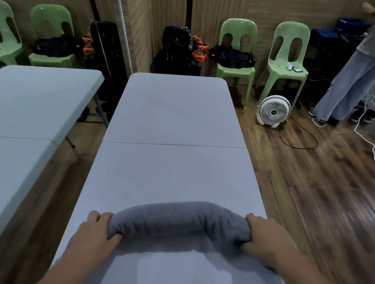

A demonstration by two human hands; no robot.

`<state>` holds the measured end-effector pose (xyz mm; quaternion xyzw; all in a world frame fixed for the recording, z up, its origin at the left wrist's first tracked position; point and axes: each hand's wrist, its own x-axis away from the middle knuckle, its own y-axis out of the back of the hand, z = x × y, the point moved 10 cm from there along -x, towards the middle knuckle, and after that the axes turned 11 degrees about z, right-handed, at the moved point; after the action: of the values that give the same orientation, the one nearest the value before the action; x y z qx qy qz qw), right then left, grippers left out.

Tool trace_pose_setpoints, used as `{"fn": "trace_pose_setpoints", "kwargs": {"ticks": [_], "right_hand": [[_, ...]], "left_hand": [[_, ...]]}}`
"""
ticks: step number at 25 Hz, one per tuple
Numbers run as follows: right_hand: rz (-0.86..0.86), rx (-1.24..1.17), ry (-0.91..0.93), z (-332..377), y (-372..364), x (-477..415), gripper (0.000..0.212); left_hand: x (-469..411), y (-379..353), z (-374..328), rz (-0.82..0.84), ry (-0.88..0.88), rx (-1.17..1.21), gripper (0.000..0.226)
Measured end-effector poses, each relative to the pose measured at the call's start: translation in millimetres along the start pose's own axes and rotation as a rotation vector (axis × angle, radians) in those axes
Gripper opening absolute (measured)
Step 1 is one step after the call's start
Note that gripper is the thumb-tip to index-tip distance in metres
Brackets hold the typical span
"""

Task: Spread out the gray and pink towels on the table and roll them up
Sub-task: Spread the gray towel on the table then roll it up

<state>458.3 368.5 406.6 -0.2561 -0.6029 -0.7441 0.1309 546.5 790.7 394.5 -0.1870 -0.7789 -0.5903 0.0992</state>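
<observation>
The gray towel lies rolled into a thick tube across the near part of the white folding table. My left hand grips the roll's left end. My right hand grips its right end. The roll bows slightly away from me in the middle. No pink towel is in view.
A second white table stands to the left across a narrow gap. Green plastic chairs with dark bags line the wall behind. A white floor fan and loose cables lie on the wooden floor at right, where a person stands.
</observation>
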Motion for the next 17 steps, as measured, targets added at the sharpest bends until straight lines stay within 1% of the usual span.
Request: {"fn": "trace_pose_setpoints", "kwargs": {"ticks": [1,2,4,6,7,8,9,10,12,13,14,15,16,17], "right_hand": [[0.012,-0.021,-0.009,11.5,-5.2,2.0,0.035],[0.018,-0.049,-0.012,24.6,-10.3,4.4,0.037],[0.01,-0.104,-0.021,52.5,-19.3,10.4,0.045],[-0.027,-0.111,-0.018,81.4,-24.9,19.9,0.05],[-0.037,-0.11,-0.002,96.3,-28.8,25.6,0.054],[-0.022,-0.122,0.025,110.7,-35.6,30.7,0.063],[0.024,-0.151,0.055,122.7,-44.5,35.1,0.081],[0.089,-0.189,0.085,133.4,-53.5,39.0,0.103],[0.176,-0.182,0.098,141.5,-66.1,40.1,0.142],[0.197,-0.121,0.09,141.1,-69.3,37.7,0.151],[0.208,-0.042,0.088,140.2,-71.1,34.3,0.151],[0.203,0.048,0.106,140.9,-70.6,31.5,0.143],[0.183,0.134,0.146,143.6,-67.8,28.4,0.132],[0.145,0.208,0.203,146.6,-61.5,25.2,0.121]], "left_hand": [[5.8,-3.7,-5.9,-0.013,0.064,0.068,0.038],[10.1,-11.8,-10.9,-0.007,0.121,0.123,0.04],[19.9,-30.5,-22.3,0.035,0.22,0.243,0.055],[31.0,-47.9,-32.0,0.059,0.305,0.45,0.068],[37.0,-56.7,-40.4,0.078,0.339,0.603,0.07],[38.6,-70.8,-48.6,0.096,0.349,0.783,0.069],[42.9,-81.7,-61.4,0.14,0.352,0.953,0.069],[45.6,-95.0,-76.8,0.214,0.324,1.081,0.068],[48.5,-116.7,-102.8,0.399,0.29,1.219,0.066],[58.4,-108.0,-113.4,0.481,0.27,1.201,0.055],[66.7,-95.0,-125.2,0.568,0.198,1.078,0.041],[69.6,-80.8,-132.0,0.611,0.059,0.88,0.032],[64.9,-66.9,-134.0,0.579,-0.128,0.635,0.03],[62.2,-41.5,-137.2,0.462,-0.31,0.375,0.032]]}}
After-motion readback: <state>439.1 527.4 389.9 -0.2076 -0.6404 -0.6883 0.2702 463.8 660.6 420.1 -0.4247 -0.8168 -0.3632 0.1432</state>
